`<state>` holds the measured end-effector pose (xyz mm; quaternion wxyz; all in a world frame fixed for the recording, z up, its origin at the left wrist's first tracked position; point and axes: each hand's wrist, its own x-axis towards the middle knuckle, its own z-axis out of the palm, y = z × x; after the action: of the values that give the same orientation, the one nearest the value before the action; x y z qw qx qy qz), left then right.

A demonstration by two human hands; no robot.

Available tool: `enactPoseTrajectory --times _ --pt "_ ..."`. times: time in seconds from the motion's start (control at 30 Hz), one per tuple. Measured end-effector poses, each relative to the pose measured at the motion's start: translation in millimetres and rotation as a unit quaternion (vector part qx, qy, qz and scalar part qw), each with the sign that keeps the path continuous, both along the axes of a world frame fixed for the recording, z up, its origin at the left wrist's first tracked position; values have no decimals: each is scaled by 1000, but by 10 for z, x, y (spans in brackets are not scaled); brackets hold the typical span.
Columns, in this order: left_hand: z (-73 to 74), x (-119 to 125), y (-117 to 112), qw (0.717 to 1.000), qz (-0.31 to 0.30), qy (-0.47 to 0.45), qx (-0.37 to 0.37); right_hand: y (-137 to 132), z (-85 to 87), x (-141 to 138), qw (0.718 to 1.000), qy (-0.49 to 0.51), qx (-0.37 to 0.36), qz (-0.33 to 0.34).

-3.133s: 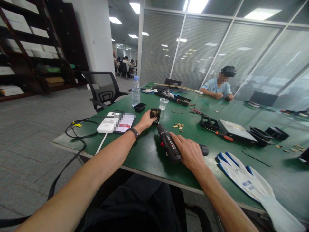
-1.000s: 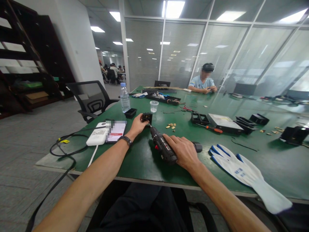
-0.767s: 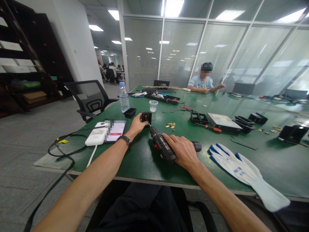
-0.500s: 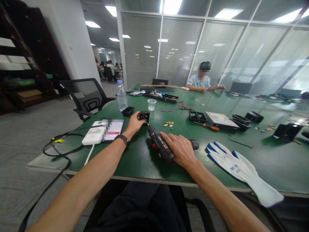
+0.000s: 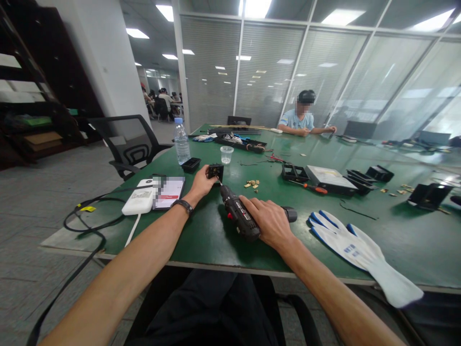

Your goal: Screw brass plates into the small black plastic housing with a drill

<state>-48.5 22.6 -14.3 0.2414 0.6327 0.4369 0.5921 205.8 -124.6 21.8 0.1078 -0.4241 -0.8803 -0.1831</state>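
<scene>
My left hand grips a small black boxy part that stands on the green table. My right hand is wrapped round a black cordless screwdriver, whose bit points into the part's near side. A dark band sits on my left wrist. Small brass pieces lie just right of the part.
A white power bank and a phone lie to the left, with a black cable over the edge. White gloves lie to the right. A water bottle, a clear cup, black parts and a red-handled screwdriver lie farther off. Another person sits at the far end.
Over the last three seconds the view has swung and tilted a little. Both hands keep the same hold on the part and the screwdriver. The far person stretched one arm out.
</scene>
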Motion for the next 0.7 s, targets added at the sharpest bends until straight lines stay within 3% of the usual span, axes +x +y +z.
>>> enactPoseTrajectory --times 0.7 --pt "-53 -21 66 1000 -9 -17 -21 3 1 -6 1000 -2 -12 3"
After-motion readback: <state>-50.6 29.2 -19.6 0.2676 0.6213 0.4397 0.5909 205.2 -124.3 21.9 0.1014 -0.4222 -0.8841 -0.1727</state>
